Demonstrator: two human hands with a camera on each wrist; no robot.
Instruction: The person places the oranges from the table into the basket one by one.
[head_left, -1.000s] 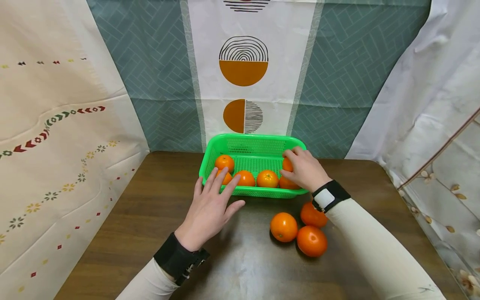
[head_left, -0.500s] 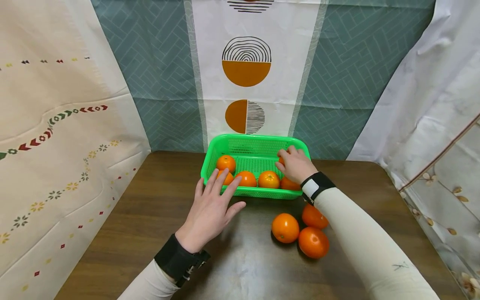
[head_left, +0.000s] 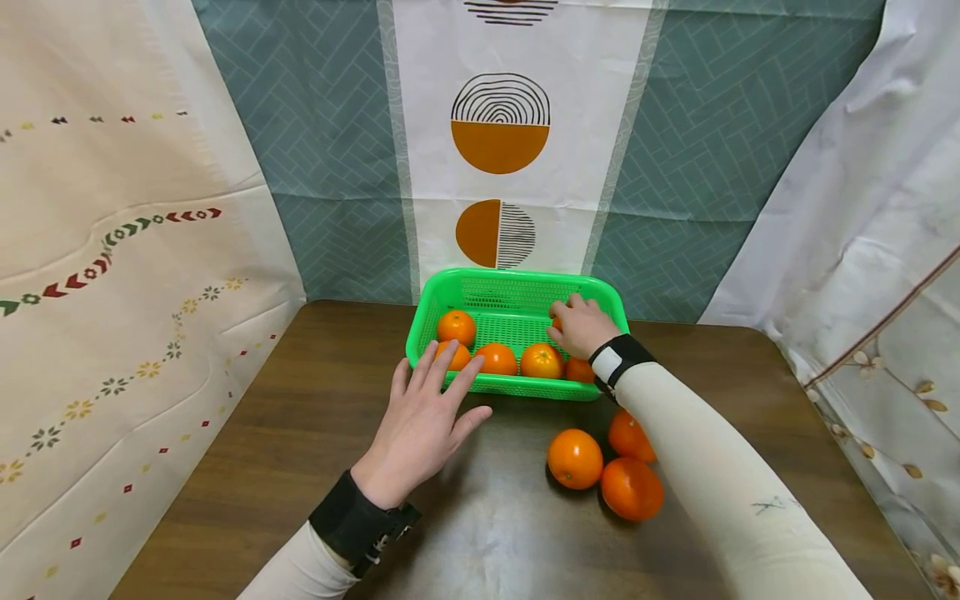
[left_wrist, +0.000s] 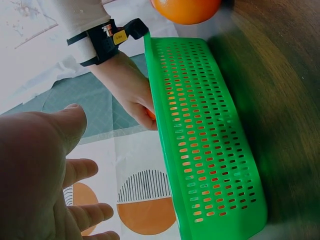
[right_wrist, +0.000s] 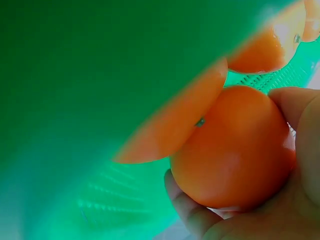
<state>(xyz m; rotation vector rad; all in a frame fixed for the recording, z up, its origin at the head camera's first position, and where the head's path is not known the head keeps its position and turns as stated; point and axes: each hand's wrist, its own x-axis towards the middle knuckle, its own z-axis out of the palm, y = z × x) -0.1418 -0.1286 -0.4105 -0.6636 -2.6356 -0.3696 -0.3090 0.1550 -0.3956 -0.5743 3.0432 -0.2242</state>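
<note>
Inside the right part of a green plastic basket (head_left: 517, 283), my right hand (head_left: 587, 327) holds an orange (right_wrist: 235, 150), its fingers and thumb curled round the fruit. Most of that orange is hidden by the hand in the head view. My left hand (head_left: 423, 408) is spread over the basket's front left edge, fingers straight, holding nothing. Several oranges rest in the basket, among them one orange (head_left: 457, 328) at the left and another orange (head_left: 542, 361) along the front wall. In the left wrist view the left hand (left_wrist: 35, 170) is beside the basket wall (left_wrist: 205, 140).
Three more oranges lie on the wooden table (head_left: 315, 400) in front of the basket: a left orange (head_left: 575, 459), a front orange (head_left: 632, 488) and a back orange (head_left: 630, 435) partly under the right sleeve. A patterned cloth (head_left: 330, 167) hangs behind the basket.
My right hand has moved slightly left within the basket with the orange in its grip. The left hand stays nearly still. The whole head view has shifted a little.
</note>
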